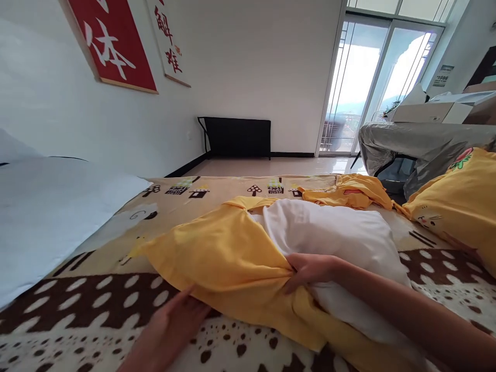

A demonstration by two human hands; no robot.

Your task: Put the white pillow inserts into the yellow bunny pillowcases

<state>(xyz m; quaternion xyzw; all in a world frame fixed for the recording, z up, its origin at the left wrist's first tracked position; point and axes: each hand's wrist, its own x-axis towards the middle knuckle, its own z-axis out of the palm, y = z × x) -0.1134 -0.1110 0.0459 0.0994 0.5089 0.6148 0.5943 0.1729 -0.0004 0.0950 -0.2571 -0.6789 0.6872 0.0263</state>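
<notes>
A white pillow [337, 232] lies on the bed, partly inside a yellow pillowcase [217, 253]. My right hand [310, 271] is closed on the open edge of the pillowcase where it meets the pillow. My left hand [176, 320] lies flat with fingers stretched out on the near edge of the yellow pillowcase, pressing it onto the patterned bedspread [96, 299].
A second pillow in a yellow case [457, 206] sits at the right, and a crumpled yellow cloth [349, 191] lies at the bed's far edge. White bedding [50, 206] is at the left. Beyond are a black bench [236, 137], a grey-covered table [426, 144] and glass doors [364, 82].
</notes>
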